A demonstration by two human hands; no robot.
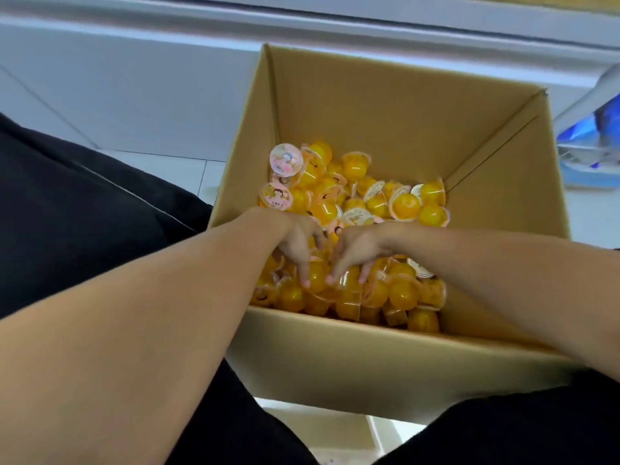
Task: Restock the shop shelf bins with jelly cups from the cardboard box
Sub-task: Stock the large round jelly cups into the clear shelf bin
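Observation:
An open cardboard box (385, 122) stands on the floor between my knees. Several yellow jelly cups (406, 204) with pink printed lids lie loose in its bottom. Both my hands are down inside the box, close together on the pile. My left hand (298, 245) has its fingers stretched toward me, fingertips touching the cups. Beside it, my right hand (357, 251) is spread over the cups with its fingers straight too. The cups under my palms are hidden, and I cannot tell whether any cup is lifted.
A white shelf base (134, 78) runs across the back, just behind the box. Blue packaged goods (593, 139) sit low at the right edge. White floor tiles (174, 166) show to the box's left. My dark trouser legs (67, 203) flank the box.

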